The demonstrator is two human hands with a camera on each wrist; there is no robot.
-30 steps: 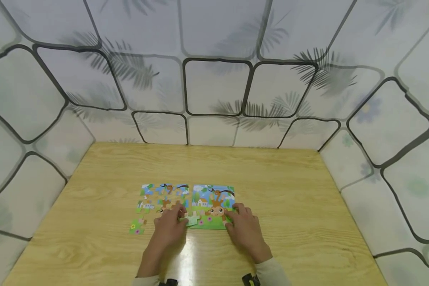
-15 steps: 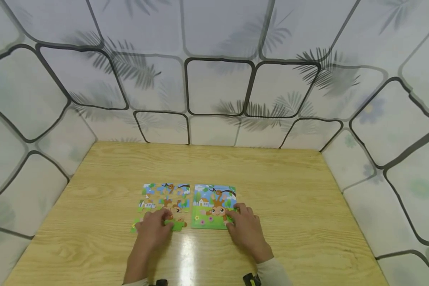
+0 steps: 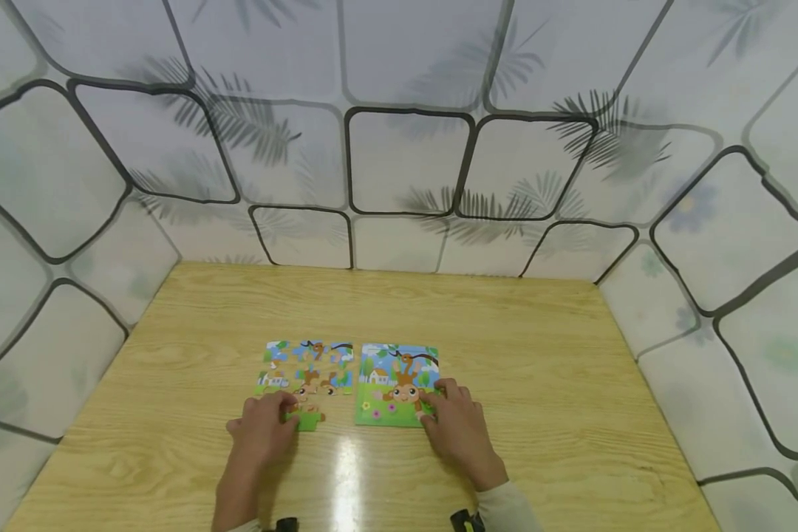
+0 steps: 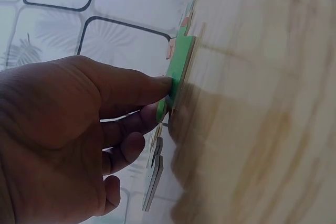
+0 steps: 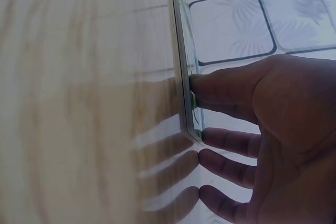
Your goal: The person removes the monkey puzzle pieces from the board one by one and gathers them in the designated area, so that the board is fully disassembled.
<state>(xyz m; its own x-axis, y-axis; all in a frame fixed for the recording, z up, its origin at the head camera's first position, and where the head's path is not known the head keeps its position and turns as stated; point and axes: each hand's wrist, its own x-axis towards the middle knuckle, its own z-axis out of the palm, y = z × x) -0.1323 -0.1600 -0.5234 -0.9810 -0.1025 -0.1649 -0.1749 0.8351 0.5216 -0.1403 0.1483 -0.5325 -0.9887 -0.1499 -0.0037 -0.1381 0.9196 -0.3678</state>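
Note:
At the lower edge of a spread of jigsaw pieces, my left hand (image 3: 259, 428) pinches a green jigsaw piece (image 3: 309, 422) between thumb and fingers. In the left wrist view this green piece (image 4: 181, 59) lies low, near or on the tabletop. Several other jigsaw pieces (image 3: 315, 352) lie beyond the hand in loose rows with gaps, showing blue sky, a house and a monkey. The flower piece at the lower left is hidden. To the right lies a square monkey picture board (image 3: 382, 395). My right hand (image 3: 460, 427) rests its thumb and fingertips on the board's lower right corner.
A wood-grain table (image 3: 539, 355) carries everything. A pale patterned curtain or wall covering (image 3: 406, 162) rises behind the table and along both sides. Light glares on the tabletop (image 3: 347, 480) between my forearms.
My left hand has moved left with the green piece, from beside the picture board to the lower edge of the spread. My right hand and the board have stayed in place.

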